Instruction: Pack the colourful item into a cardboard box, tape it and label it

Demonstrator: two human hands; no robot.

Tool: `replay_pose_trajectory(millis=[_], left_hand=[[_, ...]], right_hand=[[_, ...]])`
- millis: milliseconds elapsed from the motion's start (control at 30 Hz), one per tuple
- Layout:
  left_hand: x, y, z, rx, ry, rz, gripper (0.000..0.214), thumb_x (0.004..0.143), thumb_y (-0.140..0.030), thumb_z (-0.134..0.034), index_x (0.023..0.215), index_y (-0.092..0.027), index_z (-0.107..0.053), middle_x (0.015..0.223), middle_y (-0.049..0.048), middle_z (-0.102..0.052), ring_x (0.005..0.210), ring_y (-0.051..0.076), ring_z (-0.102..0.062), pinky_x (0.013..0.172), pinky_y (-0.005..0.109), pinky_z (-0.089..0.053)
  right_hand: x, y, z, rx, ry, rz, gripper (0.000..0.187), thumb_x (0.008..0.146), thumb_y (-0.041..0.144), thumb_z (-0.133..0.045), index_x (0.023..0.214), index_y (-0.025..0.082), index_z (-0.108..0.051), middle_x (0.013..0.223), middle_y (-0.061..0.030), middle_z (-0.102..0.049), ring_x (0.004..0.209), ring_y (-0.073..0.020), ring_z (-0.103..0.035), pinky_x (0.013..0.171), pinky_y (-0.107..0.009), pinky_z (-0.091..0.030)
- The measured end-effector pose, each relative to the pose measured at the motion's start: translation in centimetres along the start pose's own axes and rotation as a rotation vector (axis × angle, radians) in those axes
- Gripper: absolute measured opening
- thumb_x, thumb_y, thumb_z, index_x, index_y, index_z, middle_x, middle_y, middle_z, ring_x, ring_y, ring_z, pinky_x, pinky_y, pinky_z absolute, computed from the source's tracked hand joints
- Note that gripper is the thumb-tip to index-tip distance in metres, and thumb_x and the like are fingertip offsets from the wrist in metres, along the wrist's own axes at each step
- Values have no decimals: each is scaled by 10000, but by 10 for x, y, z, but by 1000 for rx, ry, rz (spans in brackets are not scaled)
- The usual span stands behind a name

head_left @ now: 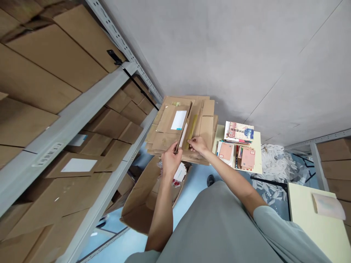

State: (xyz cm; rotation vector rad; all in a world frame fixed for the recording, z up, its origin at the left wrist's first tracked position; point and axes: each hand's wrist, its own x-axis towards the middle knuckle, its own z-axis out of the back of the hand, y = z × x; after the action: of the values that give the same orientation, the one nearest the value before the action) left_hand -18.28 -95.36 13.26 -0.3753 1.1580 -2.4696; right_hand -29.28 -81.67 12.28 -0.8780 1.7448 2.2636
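"Where's the folded carton?"

"Mid-frame, edge-on atop the stack of flattened cardboard, its white label strip showing. A flat labelled carton lies just left of it."

"And the grip?"

"The left hand has its grip closed on the carton's lower end. The right hand bends its fingertips in close by, at the yellowish tape; I can't tell whether that grip pinches anything."

"How would you do it well?"

"I'd keep the left grip firm and low, work the right fingertips gently along the tape line, and avoid dragging the layers beneath. The stack's edges look uneven, so it might slide."

"What's around?"

"An open-topped cardboard box below the stack, booklets on a tabletop right of centre, shredded paper beyond that, and a carton-filled rack down the left."
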Motion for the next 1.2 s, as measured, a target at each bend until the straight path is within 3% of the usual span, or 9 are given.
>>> replay_pose_trajectory(millis=[100,200,367,533,733,833,933,1067,1200], left_hand=[[-1,-9,3,27,-61,-8,419,985,-337,-645,1340,-214,-831,1240,164,-859,1140,367,-835,1043,470,-622],[0,-16,0,27,-107,-25,411,996,-322,-642,1344,-213,-832,1277,170,-848,1145,361,-831,1057,469,-618],[3,-21,-18,37,-25,-5,396,987,-312,-656,1332,-219,-827,1234,170,-855,1163,383,-821,1076,508,-621],[-22,-52,-47,-152,43,-119,486,1063,-492,-652,1479,-251,-720,1544,162,-712,1488,361,-650,1291,534,-497],[-75,-112,-139,-400,554,-75,700,1053,-590,-686,1643,-239,-549,1751,189,-516,1671,356,-451,1392,547,-366],[-86,-136,-198,-492,837,17,683,1038,-542,-711,1621,-218,-565,1661,223,-609,1566,360,-591,1313,564,-479],[-95,-172,-254,-552,1030,-17,636,1009,-435,-730,1593,-218,-601,1587,205,-680,1469,328,-683,1234,509,-572],[-138,-249,-299,-573,1116,-234,671,929,-304,-750,1577,-184,-625,1613,193,-662,1516,319,-640,1276,464,-535],[-215,-338,-306,-495,1168,-666,574,989,-315,-677,1548,-183,-663,1474,161,-746,1372,295,-719,1210,439,-575]], right_hand=[[-12,11,10,-11,-87,92,280,937,243,-776,721,244,-598,518,76,-590,477,-128,-613,494,-212,-412],[-42,13,44,-17,-163,247,202,918,289,-703,760,261,-581,589,77,-583,511,-145,-616,529,-243,-438],[-125,-8,124,21,-278,405,288,881,500,-717,768,289,-558,624,62,-505,508,-155,-493,505,-289,-449],[-221,-37,188,120,-438,340,336,905,584,-748,811,295,-606,598,62,-472,465,-150,-422,449,-292,-379],[-324,-77,241,202,-891,321,396,921,624,-777,804,276,-628,621,53,-463,511,-138,-384,476,-278,-339],[-369,-106,258,230,-1079,293,443,911,683,-790,816,275,-646,639,45,-490,541,-143,-421,515,-280,-379],[-411,-149,268,277,-1159,175,501,896,759,-775,848,272,-667,628,40,-530,533,-155,-479,523,-293,-420],[-469,-220,276,261,-1288,-46,538,883,786,-760,943,252,-732,651,3,-650,576,-212,-626,577,-335,-500],[-538,-286,295,149,-1527,-213,558,938,748,-695,1136,232,-772,920,-80,-803,700,-254,-752,688,-386,-591]])
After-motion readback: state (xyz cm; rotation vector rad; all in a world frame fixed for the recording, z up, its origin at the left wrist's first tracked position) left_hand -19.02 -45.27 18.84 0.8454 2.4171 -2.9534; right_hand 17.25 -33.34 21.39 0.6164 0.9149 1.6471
